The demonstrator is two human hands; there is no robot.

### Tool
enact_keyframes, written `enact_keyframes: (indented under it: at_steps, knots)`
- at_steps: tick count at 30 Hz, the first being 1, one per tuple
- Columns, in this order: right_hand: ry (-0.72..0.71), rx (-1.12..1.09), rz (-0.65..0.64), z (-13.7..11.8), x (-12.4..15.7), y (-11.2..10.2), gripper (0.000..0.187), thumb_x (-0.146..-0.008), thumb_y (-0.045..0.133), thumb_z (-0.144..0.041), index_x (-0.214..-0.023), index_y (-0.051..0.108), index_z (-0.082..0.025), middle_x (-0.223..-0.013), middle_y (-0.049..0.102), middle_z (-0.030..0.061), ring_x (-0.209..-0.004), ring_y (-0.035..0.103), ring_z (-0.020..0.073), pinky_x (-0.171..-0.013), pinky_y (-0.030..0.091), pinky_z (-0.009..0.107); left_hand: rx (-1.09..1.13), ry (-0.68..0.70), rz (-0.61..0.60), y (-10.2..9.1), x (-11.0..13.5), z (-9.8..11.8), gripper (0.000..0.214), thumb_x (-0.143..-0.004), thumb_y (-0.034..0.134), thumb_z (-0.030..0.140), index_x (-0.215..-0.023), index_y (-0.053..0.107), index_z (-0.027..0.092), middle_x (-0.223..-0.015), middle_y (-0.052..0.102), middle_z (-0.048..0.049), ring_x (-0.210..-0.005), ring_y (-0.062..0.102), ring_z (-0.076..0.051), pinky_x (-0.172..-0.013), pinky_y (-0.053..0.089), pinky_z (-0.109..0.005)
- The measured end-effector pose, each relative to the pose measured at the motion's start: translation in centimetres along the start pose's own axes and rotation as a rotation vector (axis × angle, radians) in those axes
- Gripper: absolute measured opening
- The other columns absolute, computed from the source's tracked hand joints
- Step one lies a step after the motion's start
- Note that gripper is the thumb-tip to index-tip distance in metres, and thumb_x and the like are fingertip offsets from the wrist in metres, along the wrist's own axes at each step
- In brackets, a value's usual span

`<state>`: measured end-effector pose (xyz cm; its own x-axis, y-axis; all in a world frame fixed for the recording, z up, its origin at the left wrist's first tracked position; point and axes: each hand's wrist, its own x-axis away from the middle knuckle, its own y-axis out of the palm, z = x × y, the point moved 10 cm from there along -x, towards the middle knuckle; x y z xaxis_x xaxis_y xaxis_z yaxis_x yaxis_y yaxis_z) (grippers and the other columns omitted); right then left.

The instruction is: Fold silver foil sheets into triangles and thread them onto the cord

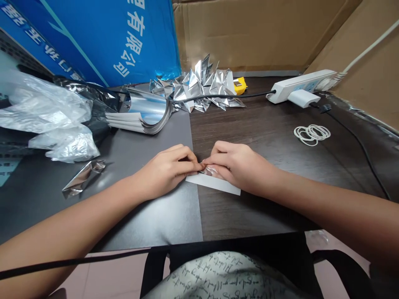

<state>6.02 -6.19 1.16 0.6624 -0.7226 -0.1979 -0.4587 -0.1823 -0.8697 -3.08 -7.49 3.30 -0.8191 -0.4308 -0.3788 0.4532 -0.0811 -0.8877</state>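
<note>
A strip of silver foil paper (pixel 215 184), its white side showing along the near edge, lies under my fingers at the middle of the desk. My left hand (pixel 170 170) pinches the strip's left part with thumb and forefinger. Beside it my right hand (pixel 238 166) has its fingertips closed on the shiny part, almost touching the left fingertips. The fingers hide most of the foil between them. To the left lies a folded foil piece (pixel 83 178), and a curled stack of foil sheets (pixel 152 114) rests beyond my left hand.
Folded foil pieces (pixel 202 85) are heaped at the back, beside a yellow tape measure (pixel 240 86). A black cable crosses there to a white power strip (pixel 301 86). Rubber bands (pixel 311 135) lie at right; clear plastic bags (pixel 46 112) at left. Blue board and cardboard (pixel 240 33) stand behind.
</note>
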Motion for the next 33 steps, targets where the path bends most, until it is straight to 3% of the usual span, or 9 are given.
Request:
enact_keyframes:
  at_steps: [7,15,26,33]
  knots:
    - [-0.053,-0.028,0.027,-0.3,0.0,-0.2,0.022,-0.097,0.055,-0.016,-0.093,0.077,-0.016,-0.096,0.066,0.0059,-0.076,0.062,0.0135,-0.069,0.046,0.026,0.099,-0.034,-0.014,-0.4,0.0,-0.5,0.016,-0.096,0.065,0.023,-0.107,0.074,0.015,-0.094,0.071,-0.0064,-0.088,0.063,-0.016,-0.080,0.051,-0.028]
    - [-0.067,0.022,-0.019,-0.6,0.2,0.4,0.019,-0.095,0.060,-0.015,-0.105,0.076,-0.019,-0.102,0.068,0.0048,-0.082,0.064,0.0147,-0.072,0.047,0.027,0.185,-0.043,-0.050,-0.3,0.0,-0.7,0.016,-0.095,0.065,0.017,-0.105,0.076,0.020,-0.101,0.073,-0.0057,-0.092,0.064,-0.015,-0.083,0.051,-0.028]
    - [-0.051,0.171,-0.089,-0.8,0.3,1.2,0.017,-0.100,0.055,-0.019,-0.098,0.071,-0.018,-0.088,0.055,0.0008,-0.061,0.042,0.0091,-0.056,0.028,0.026,0.218,-0.129,-0.059,-0.5,0.1,-1.6,0.010,-0.092,0.069,0.019,-0.098,0.078,0.019,-0.093,0.074,-0.0040,-0.088,0.065,-0.014,-0.080,0.052,-0.026]
    - [-0.100,0.293,-0.102,-1.4,0.5,1.6,0.019,-0.099,0.050,-0.014,-0.098,0.068,-0.016,-0.090,0.053,0.0021,-0.059,0.036,0.0103,-0.055,0.024,0.028,0.237,-0.142,-0.059,-0.2,0.2,-1.8,0.012,-0.091,0.070,0.016,-0.097,0.079,0.021,-0.093,0.074,-0.0027,-0.088,0.063,-0.014,-0.081,0.050,-0.026]
